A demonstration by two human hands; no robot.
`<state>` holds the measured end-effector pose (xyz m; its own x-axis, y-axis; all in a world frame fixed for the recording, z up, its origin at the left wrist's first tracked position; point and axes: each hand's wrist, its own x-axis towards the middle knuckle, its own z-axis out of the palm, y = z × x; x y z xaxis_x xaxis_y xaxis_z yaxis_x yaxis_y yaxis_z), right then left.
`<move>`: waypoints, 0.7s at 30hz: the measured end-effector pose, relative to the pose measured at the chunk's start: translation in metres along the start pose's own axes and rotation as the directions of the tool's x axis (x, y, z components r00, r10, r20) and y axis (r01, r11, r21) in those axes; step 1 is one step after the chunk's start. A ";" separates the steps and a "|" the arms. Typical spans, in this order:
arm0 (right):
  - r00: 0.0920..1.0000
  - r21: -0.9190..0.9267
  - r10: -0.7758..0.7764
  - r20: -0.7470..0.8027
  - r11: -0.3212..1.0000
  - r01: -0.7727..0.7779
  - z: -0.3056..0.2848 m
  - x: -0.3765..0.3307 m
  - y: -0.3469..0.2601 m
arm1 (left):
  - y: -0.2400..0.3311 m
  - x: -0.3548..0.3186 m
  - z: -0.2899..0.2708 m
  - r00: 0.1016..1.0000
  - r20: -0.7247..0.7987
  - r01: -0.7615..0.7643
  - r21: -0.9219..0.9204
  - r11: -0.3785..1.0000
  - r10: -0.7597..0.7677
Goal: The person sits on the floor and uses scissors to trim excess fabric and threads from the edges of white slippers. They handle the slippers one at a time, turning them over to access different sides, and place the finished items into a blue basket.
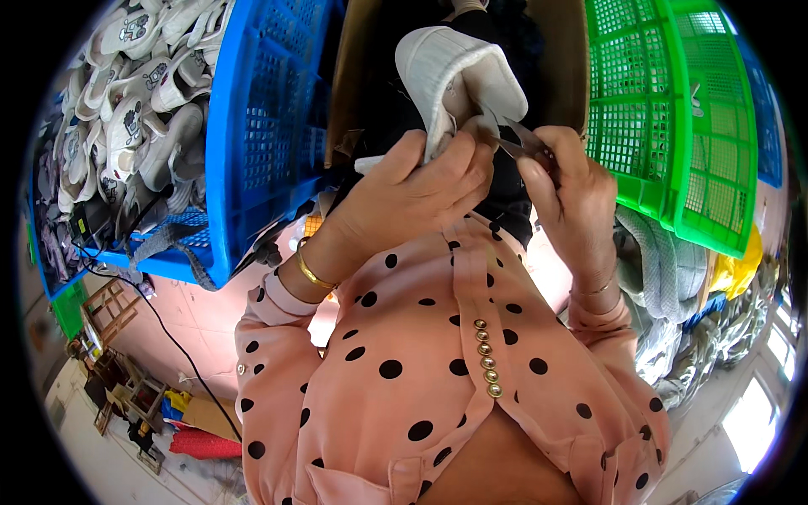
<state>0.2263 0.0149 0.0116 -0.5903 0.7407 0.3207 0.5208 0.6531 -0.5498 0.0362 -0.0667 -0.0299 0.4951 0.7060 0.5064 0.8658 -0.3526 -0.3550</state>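
Observation:
An off-white fabric slipper is raised in front of me, its opening facing my hands. My left hand is closed on the near edge of the slipper, fingers pinching the cloth by the opening. In my right hand is a pair of small metal thread snips, gripped between thumb and fingers. The blades point left and reach the slipper's opening beside my left fingertips. Whether they touch a thread or the cloth, I cannot make out.
A blue plastic crate on the left stands beside a heap of similar slippers. To the right are green plastic crates. A cardboard box lies behind the slipper. Grey padded material sits below the green crates. A black cable trails down the left side.

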 end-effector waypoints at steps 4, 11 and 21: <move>0.989 -0.371 -0.042 0.140 0.924 0.092 -0.011 0.008 0.002 | 0.008 0.000 -0.001 1.000 0.005 0.006 -0.006 1.000 -0.006; 0.976 -0.578 -0.034 0.216 0.801 0.156 -0.012 0.006 0.005 | 0.016 0.002 -0.001 0.999 -0.019 0.029 -0.034 0.999 -0.030; 0.982 -0.596 0.043 0.183 0.799 0.076 -0.015 0.013 -0.002 | 0.018 0.011 -0.005 0.999 -0.006 0.051 -0.043 0.998 -0.052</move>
<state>0.2270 0.0257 0.0281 -0.6701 0.7270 0.1499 0.7392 0.6720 0.0449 0.0578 -0.0683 -0.0266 0.4502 0.7197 0.5286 0.8924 -0.3423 -0.2941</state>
